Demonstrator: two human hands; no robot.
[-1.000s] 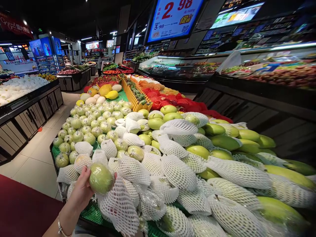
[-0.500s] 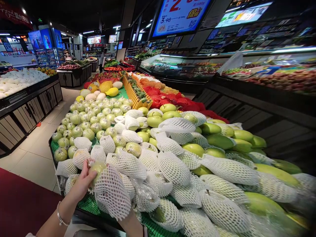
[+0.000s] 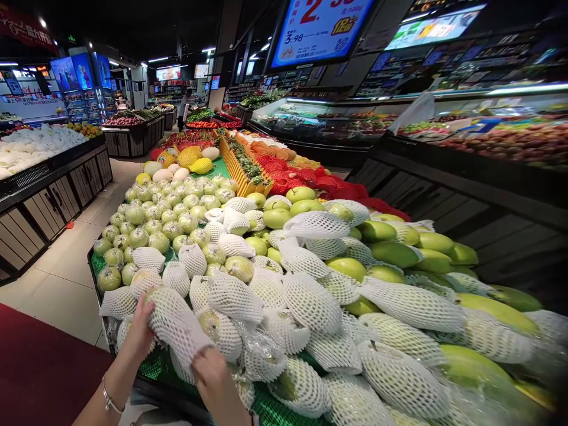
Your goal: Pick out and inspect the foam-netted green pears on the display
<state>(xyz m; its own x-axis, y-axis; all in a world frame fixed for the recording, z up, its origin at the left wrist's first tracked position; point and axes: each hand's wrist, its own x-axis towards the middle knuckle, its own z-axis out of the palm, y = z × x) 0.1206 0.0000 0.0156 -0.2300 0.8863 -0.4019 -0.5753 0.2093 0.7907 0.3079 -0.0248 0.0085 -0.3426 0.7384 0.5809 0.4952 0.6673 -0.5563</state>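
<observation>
A pale green fruit in a white foam net (image 3: 175, 319) is held between my two hands above the near left corner of the display. My left hand (image 3: 141, 325) grips its upper left end, fingers wrapped round it. At the lower right end, my right hand (image 3: 210, 367) pinches the loose edge of the net. The net covers most of the fruit. Around it lie net-wrapped fruits (image 3: 313, 302), with round green fruits in clear film (image 3: 160, 241) beyond. Large bare green fruits (image 3: 394, 254) lie to the right.
A yellow slatted divider (image 3: 235, 163) stands at the back, beside red net bags (image 3: 341, 189). Another fruit stand (image 3: 57, 174) is on the left. A price screen (image 3: 319, 32) hangs above. A person (image 3: 183, 109) stands far off.
The foam net now covers the fruit's upper end, which was bare before. My right hand, earlier hidden behind the net, now shows at its lower end. My left hand has shifted slightly left.
</observation>
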